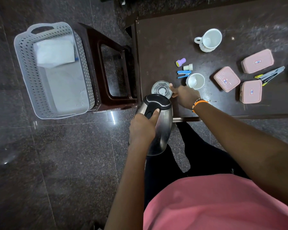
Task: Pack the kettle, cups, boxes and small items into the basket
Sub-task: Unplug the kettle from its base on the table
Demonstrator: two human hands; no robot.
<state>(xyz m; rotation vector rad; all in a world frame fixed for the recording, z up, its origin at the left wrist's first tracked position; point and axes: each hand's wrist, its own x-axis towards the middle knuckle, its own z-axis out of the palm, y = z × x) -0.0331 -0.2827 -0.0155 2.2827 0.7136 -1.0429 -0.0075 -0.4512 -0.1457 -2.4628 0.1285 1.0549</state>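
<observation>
- The kettle (156, 123) hangs low at the centre of the frame, off the near-left corner of the table (223, 22), carried by the left hand (142, 128), which is closed round its black handle with the thumb on top.
- The basket (51, 70) lies well apart, in the upper left of the frame, on the floor beside a dark stool (110, 72); its long axis runs from the top of the frame toward the bottom, with white paper (55, 53) in its far end and the near end bare.
- Judged from this, the coming move carries the kettle leftward and up the frame, past the stool; the left hand is the nearer one.
- The right hand (184, 95) stretches across the table edge, fingers partly curled against the side of a clear glass (161, 89); whether it grips yet cannot be told.
- Two white cups (195, 81) (209, 39), three pink boxes (226, 78) and the blue stapler (183, 74) sit on the table to the right, unpacked.
</observation>
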